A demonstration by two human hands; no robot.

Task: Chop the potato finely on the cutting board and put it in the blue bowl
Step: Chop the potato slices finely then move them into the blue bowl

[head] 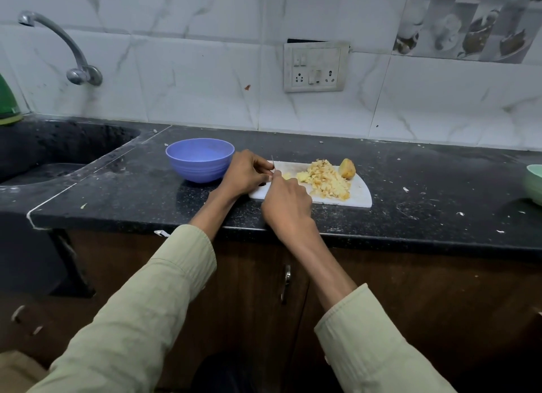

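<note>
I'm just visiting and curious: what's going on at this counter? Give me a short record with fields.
setting: black kitchen counter, sink at the left
cutting board: white, lying flat on the counter
chopped potato: pile of small pieces on the board
uncut potato piece: at the board's far edge
blue bowl: left of the board, looks empty
left hand: steadying a small piece
right hand: gripping the knife
stage: chopping under way, nothing in the bowl yet
</note>
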